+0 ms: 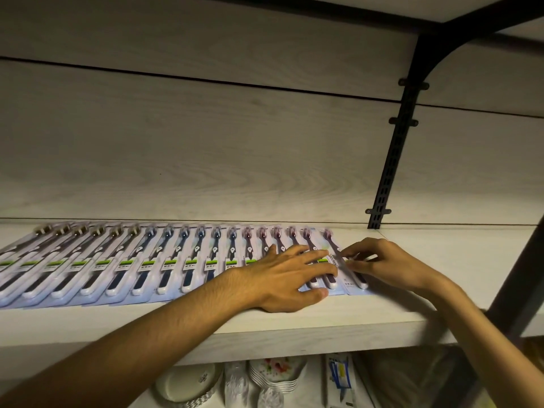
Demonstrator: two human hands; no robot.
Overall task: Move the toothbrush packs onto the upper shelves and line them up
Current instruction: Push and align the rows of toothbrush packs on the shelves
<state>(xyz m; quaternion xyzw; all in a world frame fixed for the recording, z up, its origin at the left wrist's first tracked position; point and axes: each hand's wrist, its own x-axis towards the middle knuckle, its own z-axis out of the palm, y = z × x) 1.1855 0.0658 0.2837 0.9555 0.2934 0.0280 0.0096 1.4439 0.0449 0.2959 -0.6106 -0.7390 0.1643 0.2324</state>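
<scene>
A long row of toothbrush packs (164,260) lies flat on the upper shelf (323,322), each overlapping its neighbour like shingles, bristle ends toward the back edge and handle ends toward the front edge; that overlap seems meant to fit many packs along the shelf while keeping every brush visible. The left hand (282,278) lies spread, fingers straight, over the packs near the row's right end, thumb along the front edge of the shelf, apparently pinning the placed packs so they do not slide. Just beside it, the right hand (385,263) curls its fingertips onto the last pack (357,285), the rightmost one, which sits slightly askew to the others; it looks like it is being nudged into line, though whether the fingers pinch it or only press on it is hard to say. The far left of the row runs out of the frame, so its full count is unknown, and the two hands cover several packs. Print on the packs is too blurred to read. Below the shelf, stacked plates (273,375) and a boxed item (341,381) show only dimly, cut off by the bottom of the view.
</scene>
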